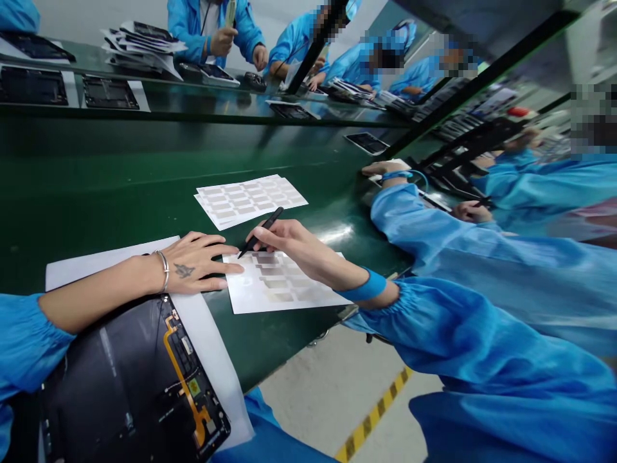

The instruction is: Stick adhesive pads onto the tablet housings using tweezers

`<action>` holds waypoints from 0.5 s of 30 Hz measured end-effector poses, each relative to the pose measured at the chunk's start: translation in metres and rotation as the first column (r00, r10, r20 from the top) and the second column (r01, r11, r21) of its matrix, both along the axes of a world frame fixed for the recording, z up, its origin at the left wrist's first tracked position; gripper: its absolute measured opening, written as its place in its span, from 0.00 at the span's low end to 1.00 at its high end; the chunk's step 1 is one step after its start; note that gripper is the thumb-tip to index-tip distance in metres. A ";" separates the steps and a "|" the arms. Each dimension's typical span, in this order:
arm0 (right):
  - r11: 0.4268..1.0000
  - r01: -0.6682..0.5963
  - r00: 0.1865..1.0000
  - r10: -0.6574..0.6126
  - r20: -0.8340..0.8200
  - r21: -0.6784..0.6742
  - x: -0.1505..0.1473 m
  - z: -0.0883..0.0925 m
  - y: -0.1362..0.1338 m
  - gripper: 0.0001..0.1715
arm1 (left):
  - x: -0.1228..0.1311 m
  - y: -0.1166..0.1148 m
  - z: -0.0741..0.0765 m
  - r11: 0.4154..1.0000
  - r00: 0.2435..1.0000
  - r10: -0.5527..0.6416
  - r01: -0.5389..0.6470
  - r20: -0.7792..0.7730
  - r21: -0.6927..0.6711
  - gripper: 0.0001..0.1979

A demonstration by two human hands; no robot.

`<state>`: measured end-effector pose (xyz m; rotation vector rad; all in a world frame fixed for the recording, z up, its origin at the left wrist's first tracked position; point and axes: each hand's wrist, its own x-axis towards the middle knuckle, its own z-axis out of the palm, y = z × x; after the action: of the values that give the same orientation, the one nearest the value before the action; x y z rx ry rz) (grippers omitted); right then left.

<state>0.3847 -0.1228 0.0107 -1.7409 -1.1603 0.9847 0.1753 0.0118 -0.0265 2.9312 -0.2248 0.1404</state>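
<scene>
My left hand [197,260] lies flat with its fingers spread, the fingertips on the left edge of a white sheet of pale grey rectangular stickers [250,292]. Pinched in my right hand [289,241] is a pair of black tweezers [263,230], tip pointing down at the sheet's upper left corner, close to my left fingertips. My right hand and wrist cover part of the sheet. Below my left forearm, an opened tablet [120,379] with an orange flex cable rests on white paper [219,360].
More sticker sheets [250,196] lie beyond my hands on the green bench [96,173]. A raised shelf behind carries tablet parts [110,93] and a stack of panels [142,42]. At right, a co-worker's sleeve [434,238] is close to my right arm. Other people work opposite.
</scene>
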 end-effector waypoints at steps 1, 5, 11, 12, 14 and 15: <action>1.000 0.014 1.000 -0.014 -0.008 0.008 -0.001 0.000 0.000 0.26 | 0.000 0.000 0.000 1.000 1.000 0.000 0.000 0.001 0.004 0.20; 0.997 0.065 0.997 -0.064 -0.039 0.028 -0.008 0.002 0.003 0.28 | 0.000 -0.002 0.001 1.000 1.000 -0.002 0.002 0.000 0.017 0.20; 0.983 0.111 0.993 -0.104 -0.049 0.147 -0.015 0.019 0.003 0.27 | -0.001 -0.006 0.005 0.998 0.999 0.037 -0.035 -0.036 0.058 0.21; 0.974 0.134 0.990 -0.124 -0.065 0.182 -0.017 0.022 0.001 0.26 | -0.007 -0.004 0.009 0.996 0.998 0.048 -0.046 -0.032 0.071 0.22; 0.949 0.192 0.979 -0.167 -0.118 0.252 -0.020 0.028 -0.003 0.23 | -0.031 0.002 0.020 0.987 0.992 0.124 -0.123 -0.003 0.103 0.22; 0.936 0.218 0.972 -0.183 -0.147 0.278 -0.023 0.030 -0.005 0.22 | -0.048 0.005 0.027 0.970 0.978 0.209 -0.210 0.022 0.123 0.21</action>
<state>0.3621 -0.1277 0.0404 -1.5081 -0.9742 0.7404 0.1268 0.0168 0.0007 3.0733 0.0791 0.1767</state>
